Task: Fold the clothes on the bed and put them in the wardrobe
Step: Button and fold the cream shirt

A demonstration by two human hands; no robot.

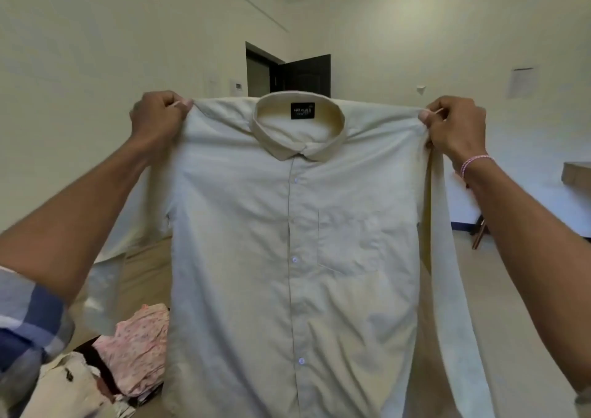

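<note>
— Where is the pale shirt [287, 241]?

— Up in the air, spread wide with its buttoned front towards the camera, the collar and its black label on top and one long sleeve hanging down the right side.

— And the hands?

— The left hand [156, 117] pinches the left shoulder seam and the right hand [454, 126] pinches the right one. Both have fingers curled tight on the cloth. A pink-and-white bracelet [476, 163] sits on the right wrist, and a blue plaid sleeve [28, 331] is pushed up the left arm.

— What lies below?

— A tan surface [144, 277], mostly hidden behind the shirt. At lower left a crumpled pink floral garment [137, 350] rests on it, with a white garment [73, 382] just beside it, nearer the camera.

— The room?

— Plain cream walls. A dark door [307, 73] stands open at the far end, with a small wall panel [237, 85] to its left. A sheet of paper [521, 81] is stuck on the right wall, and a wooden table edge [575, 174] shows at far right.
</note>
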